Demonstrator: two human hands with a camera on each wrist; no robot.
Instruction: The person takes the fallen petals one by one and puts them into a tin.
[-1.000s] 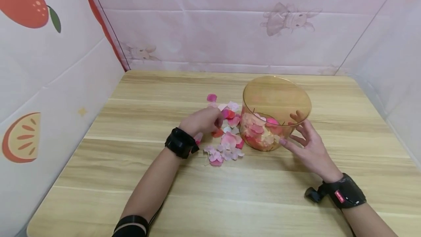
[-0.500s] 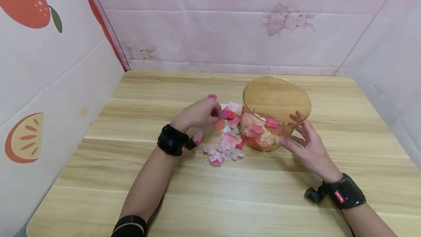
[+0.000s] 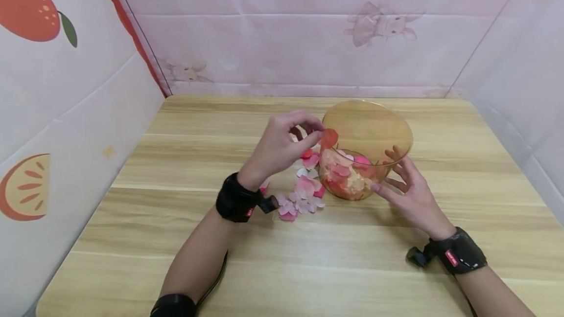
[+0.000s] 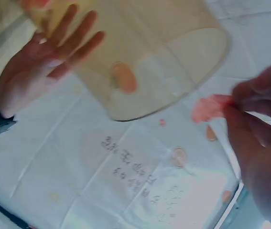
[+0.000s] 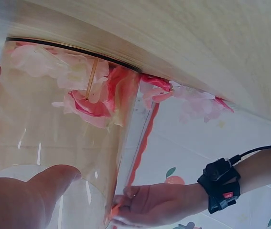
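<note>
Now left hand (image 3: pixel 277 148) pinches red petal (image 3: pixel 329 138); right hand (image 3: pixel 410 194) steadies container (image 3: pixel 367 131).

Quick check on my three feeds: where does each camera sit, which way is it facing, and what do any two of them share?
Head: worn on the head, looking forward and down at the wooden table; shows both forearms, the left hand pinching a red petal at the rim of the clear container, and the right hand.
Left wrist: on the left wrist, looking up past that hand's fingers to the container and the right hand's open palm.
Right wrist: low beside the container, facing the left hand.
Shared: all show the container and the left hand.
</note>
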